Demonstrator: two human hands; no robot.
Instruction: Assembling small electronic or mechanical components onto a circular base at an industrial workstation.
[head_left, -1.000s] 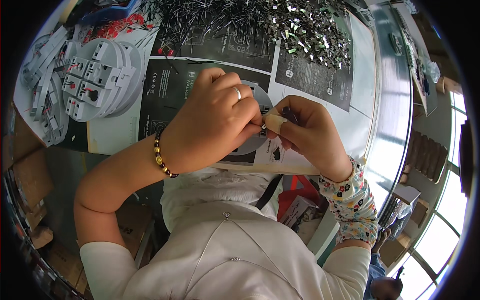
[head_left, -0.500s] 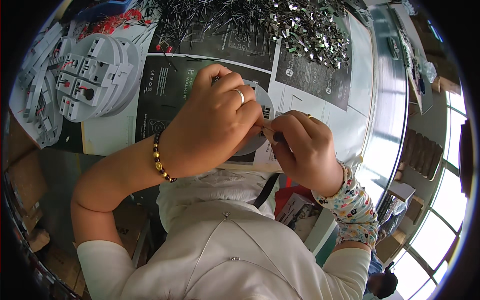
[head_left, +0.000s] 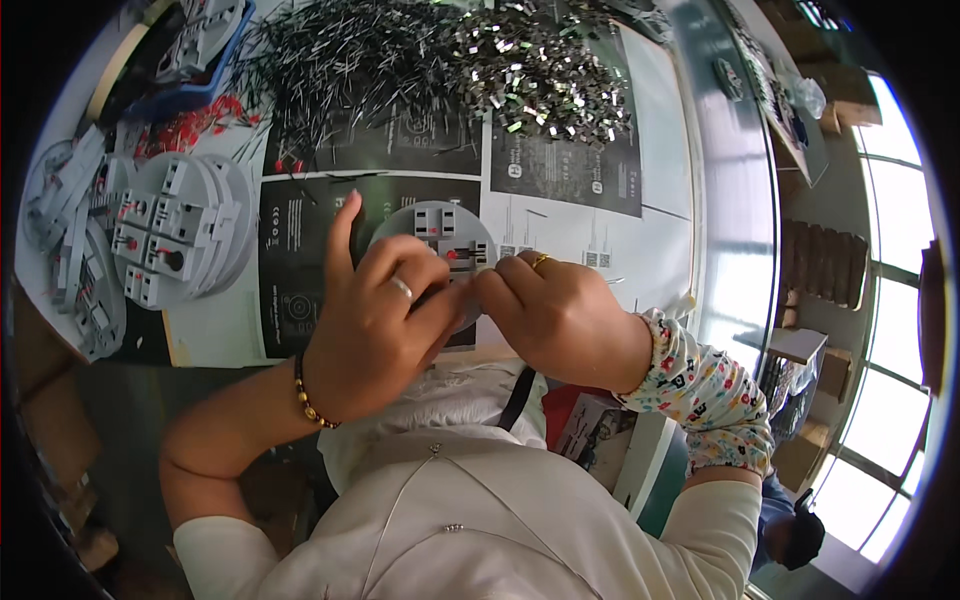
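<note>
A round grey plastic housing (head_left: 408,222) lies on the table before me, with white block-like sockets and a small red wire end in it. My left hand (head_left: 375,325) lies over its near left part, little finger stretched out, thumb and other fingertips pinched at the near right side. My right hand (head_left: 560,315) meets it there from the right, its fingers closed in a pinch. Whatever sits between the fingertips is hidden or too small to name. Dark thin pieces show in the socket just beyond the fingertips.
At the left stands a stack of similar grey housings (head_left: 150,215) beside loose grey plastic parts (head_left: 65,215). Further back are red wires (head_left: 205,122), a blue tray (head_left: 195,95), a heap of thin black wires (head_left: 350,70) and a pile of small shiny metal pieces (head_left: 550,75).
Both hands have shifted, the right one leftward, and come down onto the housing, uncovering more of it. The left little finger now stretches out. The small dark piece at the right fingertips no longer shows.
</note>
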